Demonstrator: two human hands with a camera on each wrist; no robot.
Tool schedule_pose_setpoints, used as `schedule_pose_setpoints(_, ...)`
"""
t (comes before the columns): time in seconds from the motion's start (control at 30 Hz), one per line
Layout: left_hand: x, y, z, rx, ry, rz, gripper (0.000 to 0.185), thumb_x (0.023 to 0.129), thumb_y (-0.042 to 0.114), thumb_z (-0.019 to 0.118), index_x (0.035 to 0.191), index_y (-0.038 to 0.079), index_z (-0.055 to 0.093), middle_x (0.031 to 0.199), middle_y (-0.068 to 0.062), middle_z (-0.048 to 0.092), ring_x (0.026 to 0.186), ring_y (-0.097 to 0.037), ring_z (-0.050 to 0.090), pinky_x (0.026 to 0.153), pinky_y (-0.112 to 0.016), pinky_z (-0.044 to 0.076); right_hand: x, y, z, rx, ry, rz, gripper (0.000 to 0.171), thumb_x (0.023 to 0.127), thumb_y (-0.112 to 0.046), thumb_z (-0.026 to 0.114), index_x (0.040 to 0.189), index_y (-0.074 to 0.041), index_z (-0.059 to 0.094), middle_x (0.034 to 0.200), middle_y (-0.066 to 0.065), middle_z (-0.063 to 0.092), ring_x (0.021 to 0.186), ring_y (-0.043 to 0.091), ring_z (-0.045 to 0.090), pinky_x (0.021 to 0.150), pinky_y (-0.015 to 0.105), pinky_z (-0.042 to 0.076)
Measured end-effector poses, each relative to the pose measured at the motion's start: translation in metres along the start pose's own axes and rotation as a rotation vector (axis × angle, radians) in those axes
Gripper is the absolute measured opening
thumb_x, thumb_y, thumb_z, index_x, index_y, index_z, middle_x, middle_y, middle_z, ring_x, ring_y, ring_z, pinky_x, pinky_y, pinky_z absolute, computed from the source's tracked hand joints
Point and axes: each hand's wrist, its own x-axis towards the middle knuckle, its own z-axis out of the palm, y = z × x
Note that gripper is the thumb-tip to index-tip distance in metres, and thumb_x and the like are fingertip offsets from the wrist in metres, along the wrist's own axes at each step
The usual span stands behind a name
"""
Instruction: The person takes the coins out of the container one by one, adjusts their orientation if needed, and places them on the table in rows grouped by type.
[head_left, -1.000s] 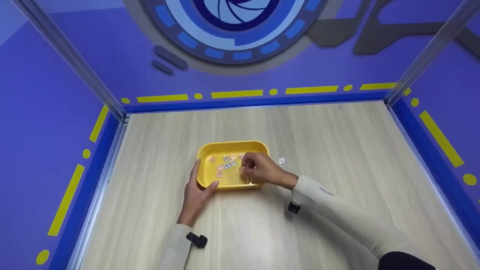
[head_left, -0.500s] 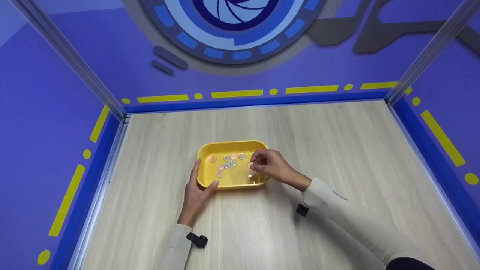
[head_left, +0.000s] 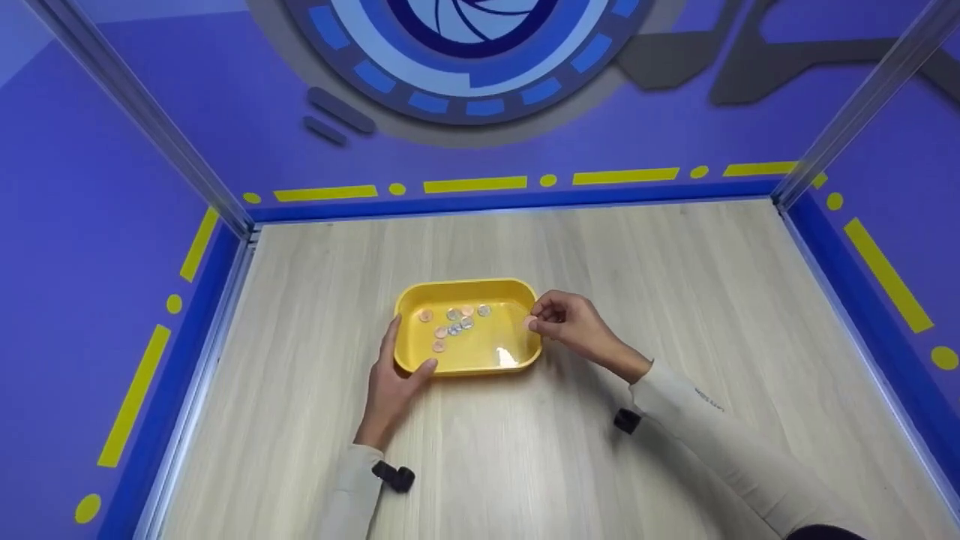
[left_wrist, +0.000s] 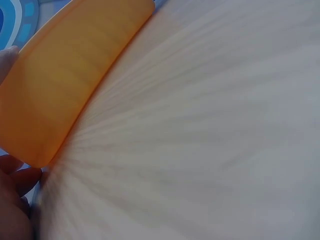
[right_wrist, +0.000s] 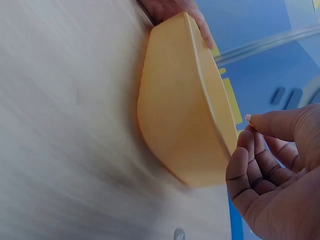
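Note:
A yellow tray [head_left: 521, 358] sits mid-table with several copper and silver coins [head_left: 453, 324] in its left half. My left hand [head_left: 396, 375] grips the tray's near-left corner, thumb on the front rim and fingers along the left side. My right hand [head_left: 541, 321] hovers at the tray's right rim and pinches a copper coin [head_left: 531, 323] between thumb and fingertips. In the right wrist view the tray's outer wall [right_wrist: 170, 110] fills the middle, with my curled right fingers [right_wrist: 260, 165] beside it. The left wrist view shows the tray's wall [left_wrist: 70, 80] close up.
A silver coin [right_wrist: 178, 234] lies on the wooden table [head_left: 675, 285] just right of the tray; the head view hides it behind my right hand. Blue walls with yellow markings enclose the table at the back, left and right.
My right hand has risen out of the tray with a copper coin and moved right, to the right rim. The left hand and the tray have stayed put.

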Motion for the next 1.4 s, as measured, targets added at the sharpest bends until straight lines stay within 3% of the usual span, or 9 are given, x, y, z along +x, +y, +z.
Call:
schedule_pose_setpoints(0.47,0.000,-0.003,0.000,0.003,0.001,0.014,0.102,0.097,0.036,0.086,0.177,0.026,0.024,0.178,-0.008,0.037,0.157,-0.024,0.044,0.129,-0.047,0.032,-0.017,0.036,-0.024,-0.003,0.110,0.091,0.014,0.096,-0.002,0.083,0.104,0.006,0.073,0.093,0.015,0.074,0.080,0.015,0.065,0.072,0.019,0.055)
schedule_pose_setpoints(0.77,0.001,-0.002,0.001,-0.002,-0.003,0.022,0.101,0.098,0.034,0.085,0.177,0.021,0.024,0.177,-0.010,0.037,0.156,-0.025,0.045,0.129,-0.047,0.033,-0.027,0.055,-0.022,-0.019,0.136,0.190,0.016,0.096,-0.006,0.085,0.102,0.001,0.072,0.086,0.008,0.073,0.070,0.018,0.063,0.057,0.026,0.054)
schedule_pose_setpoints(1.07,0.001,-0.003,0.000,-0.008,-0.003,0.033,0.103,0.097,0.034,0.086,0.177,0.021,0.024,0.177,-0.011,0.037,0.156,-0.027,0.045,0.129,-0.047,0.032,-0.028,0.066,-0.017,-0.131,0.189,0.143,0.014,0.096,-0.007,0.085,0.100,-0.001,0.074,0.086,0.008,0.071,0.075,0.016,0.061,0.062,0.019,0.049)
schedule_pose_setpoints(1.4,0.001,-0.001,0.000,-0.023,-0.001,0.041,0.102,0.097,0.036,0.086,0.177,0.024,0.024,0.177,-0.010,0.037,0.157,-0.026,0.044,0.130,-0.048,0.031,-0.028,0.070,-0.013,-0.183,0.222,0.127,0.012,0.097,-0.007,0.085,0.100,0.000,0.075,0.090,0.009,0.073,0.081,0.018,0.063,0.069,0.019,0.050)
